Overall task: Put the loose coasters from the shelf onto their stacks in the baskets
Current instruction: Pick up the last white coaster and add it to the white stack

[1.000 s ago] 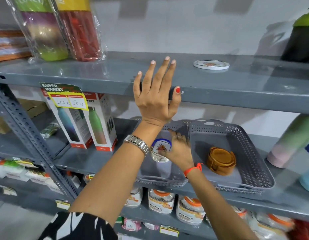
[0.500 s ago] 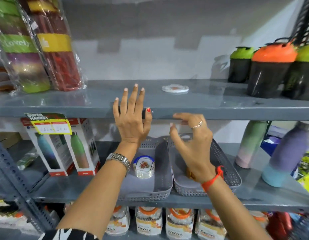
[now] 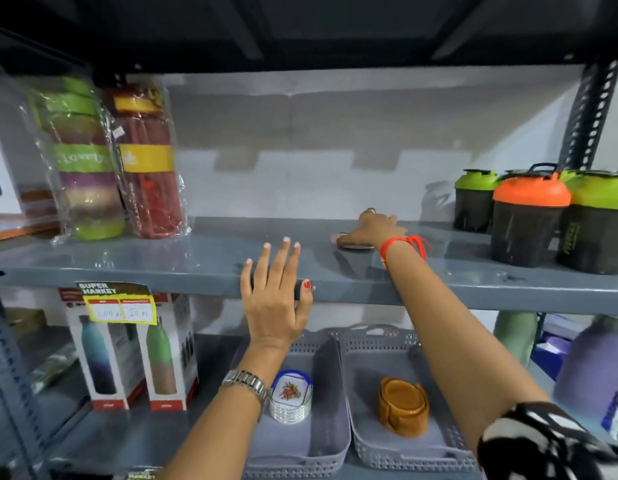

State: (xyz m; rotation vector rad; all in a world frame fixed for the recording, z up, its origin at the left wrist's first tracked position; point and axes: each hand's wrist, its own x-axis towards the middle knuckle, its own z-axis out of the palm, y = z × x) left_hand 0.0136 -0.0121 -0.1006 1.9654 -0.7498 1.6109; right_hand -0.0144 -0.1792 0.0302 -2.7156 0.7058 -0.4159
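A loose round coaster [image 3: 337, 239] lies on the grey upper shelf [image 3: 196, 258], mostly hidden under my right hand [image 3: 375, 228], whose fingers curl down over it. My left hand [image 3: 276, 299] rests flat against the shelf's front edge, fingers spread, thumb hooked on the lip. Below, two grey perforated baskets stand side by side. The left basket [image 3: 330, 441] holds a stack of white coasters with a red motif and blue rim [image 3: 291, 396]. The right basket [image 3: 369, 441] holds a stack of brown coasters [image 3: 402, 407].
Wrapped bottles [image 3: 141, 161] stand at the shelf's left end, and shaker bottles with green and orange lids [image 3: 529, 216] at its right. Boxed bottles [image 3: 127, 355] sit left of the baskets; green and purple bottles [image 3: 591, 368] stand to their right.
My right hand rose from in front of the shelf edge and reached back onto the upper shelf, covering the loose coaster. My left hand stayed on the edge. The view tilted upward.
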